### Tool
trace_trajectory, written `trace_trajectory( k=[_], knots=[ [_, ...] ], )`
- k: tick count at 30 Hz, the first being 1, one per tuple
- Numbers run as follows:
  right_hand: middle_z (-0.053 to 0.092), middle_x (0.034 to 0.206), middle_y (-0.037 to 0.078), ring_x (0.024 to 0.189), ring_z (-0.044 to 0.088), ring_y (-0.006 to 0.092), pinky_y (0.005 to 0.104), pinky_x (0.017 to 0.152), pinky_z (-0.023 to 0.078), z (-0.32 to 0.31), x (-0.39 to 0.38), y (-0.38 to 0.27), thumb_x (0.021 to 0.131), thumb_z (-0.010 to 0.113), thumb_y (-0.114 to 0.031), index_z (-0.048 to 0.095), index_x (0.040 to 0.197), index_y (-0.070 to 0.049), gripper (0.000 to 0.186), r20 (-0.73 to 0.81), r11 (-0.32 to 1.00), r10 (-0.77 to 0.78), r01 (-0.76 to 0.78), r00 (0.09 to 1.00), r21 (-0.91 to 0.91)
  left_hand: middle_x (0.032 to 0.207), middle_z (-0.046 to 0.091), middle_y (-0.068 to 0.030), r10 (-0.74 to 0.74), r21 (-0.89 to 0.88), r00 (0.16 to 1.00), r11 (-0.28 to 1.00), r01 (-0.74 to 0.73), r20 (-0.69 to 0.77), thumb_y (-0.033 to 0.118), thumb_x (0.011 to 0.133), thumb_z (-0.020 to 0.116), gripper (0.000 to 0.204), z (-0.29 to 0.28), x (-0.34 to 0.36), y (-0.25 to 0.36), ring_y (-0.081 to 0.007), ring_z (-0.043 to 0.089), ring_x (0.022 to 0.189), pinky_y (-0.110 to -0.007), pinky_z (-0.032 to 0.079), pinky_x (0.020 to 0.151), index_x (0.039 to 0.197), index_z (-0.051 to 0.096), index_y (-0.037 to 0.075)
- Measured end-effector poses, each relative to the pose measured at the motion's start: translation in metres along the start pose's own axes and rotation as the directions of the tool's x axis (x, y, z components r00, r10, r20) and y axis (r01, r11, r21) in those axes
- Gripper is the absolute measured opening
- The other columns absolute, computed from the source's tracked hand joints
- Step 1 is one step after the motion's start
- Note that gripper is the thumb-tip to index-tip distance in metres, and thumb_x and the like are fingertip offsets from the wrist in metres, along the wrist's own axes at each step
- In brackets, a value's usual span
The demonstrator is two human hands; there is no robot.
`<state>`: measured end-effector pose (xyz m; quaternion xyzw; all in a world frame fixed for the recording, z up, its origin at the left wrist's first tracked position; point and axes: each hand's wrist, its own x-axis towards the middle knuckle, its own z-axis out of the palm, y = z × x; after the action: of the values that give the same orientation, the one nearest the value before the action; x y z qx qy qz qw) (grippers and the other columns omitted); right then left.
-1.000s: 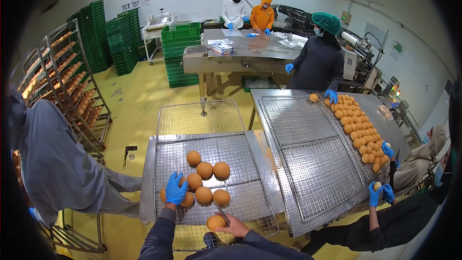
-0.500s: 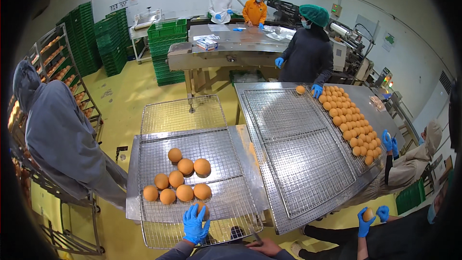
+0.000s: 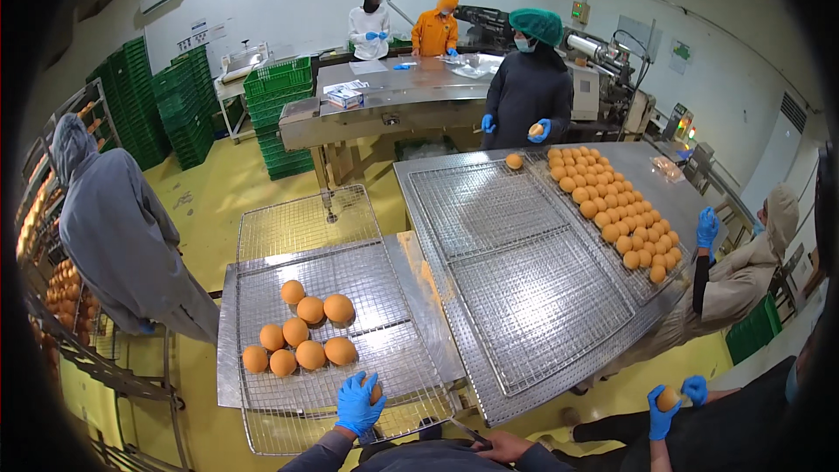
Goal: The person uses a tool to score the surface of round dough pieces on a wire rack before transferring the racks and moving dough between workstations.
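Observation:
My left hand (image 3: 358, 406), in a blue glove, closes around a round brown bun (image 3: 376, 392), mostly hidden by the fingers, at the near side of the wire rack (image 3: 411, 376). Several more buns (image 3: 310, 354) lie loosely grouped on that rack, just beyond and left of the hand. Bare and low at the body, my right hand (image 3: 507, 447) grips a thin, knife-like blade (image 3: 468, 431); its handle is hidden in the fist. The blade points left and stays apart from the bun.
On the perforated metal table (image 3: 516, 408) to the right lie wire racks and a dense block of buns (image 3: 603, 197). Co-workers stand around it, one in a green hair cover (image 3: 536, 26). A person in grey (image 3: 131, 218) stands left by a loaded trolley (image 3: 65, 297). Green crates (image 3: 278, 105) are stacked behind.
The whole view has shifted slightly. The co-worker in the green hair cover has lifted a bun from the block. My left hand stays at its bun, and the blade remains in my right hand.

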<state>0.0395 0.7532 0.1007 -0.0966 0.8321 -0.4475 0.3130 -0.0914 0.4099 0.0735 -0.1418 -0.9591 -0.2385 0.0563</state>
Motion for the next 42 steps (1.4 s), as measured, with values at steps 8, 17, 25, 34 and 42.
trace_trajectory(
  k=[8, 17, 25, 34, 42],
  knots=[
    [0.053, 0.065, 0.002, 0.050, 0.046, 0.0079, 0.0226, 0.047, 0.035, -0.045, 0.066, -0.082, 0.097, 0.060, -0.020, 0.058, 0.100, -0.004, 0.016, -0.457, 0.587, 0.194, 0.271, 0.868, 0.763, 0.128, 0.056, -0.0085, -0.261, -0.863, 0.887, -0.444, 0.240, 0.380, 0.039, 0.098, 0.049, 0.048, -0.015, 0.030, 0.046, -0.0265, 0.059, 0.115, -0.040, 0.055, 0.082, 0.136, 0.048, 0.009],
    [0.056, 0.080, 0.002, 0.063, 0.051, 0.0061, 0.0213, 0.055, 0.041, -0.025, 0.068, -0.094, 0.102, 0.047, -0.018, 0.055, 0.120, -0.002, 0.026, -0.340, 0.808, -0.030, 0.223, 0.940, 0.545, 0.130, 0.055, -0.0183, -0.213, -0.793, 0.934, -0.600, 0.106, 0.286, 0.051, 0.097, 0.043, 0.064, -0.070, 0.013, 0.069, -0.0304, 0.060, 0.112, -0.038, 0.056, 0.078, 0.139, 0.043, 0.002],
    [0.064, 0.070, 0.012, 0.055, 0.058, 0.0273, 0.0359, 0.054, 0.044, -0.027, 0.074, -0.172, 0.091, 0.059, -0.014, 0.070, 0.084, -0.002, 0.018, -0.511, 0.861, -0.505, 0.444, 0.695, -0.246, 0.111, 0.064, -0.0154, -0.447, -0.909, 0.838, -0.398, 0.126, 0.312, 0.051, 0.098, 0.039, 0.057, -0.065, 0.009, 0.084, -0.0284, 0.065, 0.096, -0.035, 0.054, 0.064, 0.129, 0.050, 0.004],
    [0.063, 0.070, 0.014, 0.061, 0.061, 0.0333, 0.0402, 0.054, 0.045, -0.054, 0.079, -0.162, 0.084, 0.068, -0.019, 0.072, 0.079, -0.005, 0.016, -0.533, 0.919, -0.386, 0.260, 0.754, -0.298, 0.101, 0.068, -0.0143, -0.338, -0.795, 0.780, -0.520, 0.313, 0.528, 0.051, 0.097, 0.037, 0.054, -0.060, 0.015, 0.083, -0.0255, 0.067, 0.085, -0.030, 0.051, 0.053, 0.122, 0.057, 0.006],
    [0.067, 0.074, 0.016, 0.065, 0.064, 0.0331, 0.0392, 0.058, 0.048, -0.066, 0.074, -0.125, 0.085, 0.066, -0.019, 0.073, 0.081, -0.004, 0.018, -0.588, 0.973, -0.225, 0.150, 0.777, -0.174, 0.102, 0.068, -0.0157, -0.287, -0.683, 0.682, -0.597, 0.421, 0.672, 0.048, 0.097, 0.038, 0.053, -0.038, 0.019, 0.084, -0.0263, 0.068, 0.082, -0.029, 0.051, 0.050, 0.120, 0.058, 0.006]
  ],
)
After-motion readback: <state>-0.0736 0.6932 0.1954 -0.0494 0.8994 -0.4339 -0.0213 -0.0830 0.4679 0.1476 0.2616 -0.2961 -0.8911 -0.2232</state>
